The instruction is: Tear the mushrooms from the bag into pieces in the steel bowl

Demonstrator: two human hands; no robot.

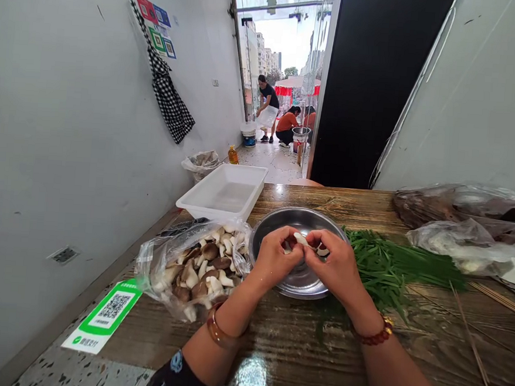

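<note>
Over a round steel bowl [267, 217], my left hand [277, 253] and my right hand [331, 258] meet with closed fingers. Both pinch a pale piece of mushroom [301, 238] between them. Part of that piece is hidden behind my fingertips. Pale bits lie inside the bowl, mostly covered by my hands. Left of the bowl, an opened clear plastic bag [157, 268] holds many brown-capped mushrooms [209, 251] with thick white stems. To the right of the bowl lies a heap of long green leaves, like chives [381, 254].
A white plastic tray [258, 184] stands behind the mushroom bag. Thin wooden skewers [470, 337] and plastic bags [470, 237] lie on the right of the wooden table [299, 349]. A green QR-code card [103, 317] is at left. Several people [268, 102] are near the doorway.
</note>
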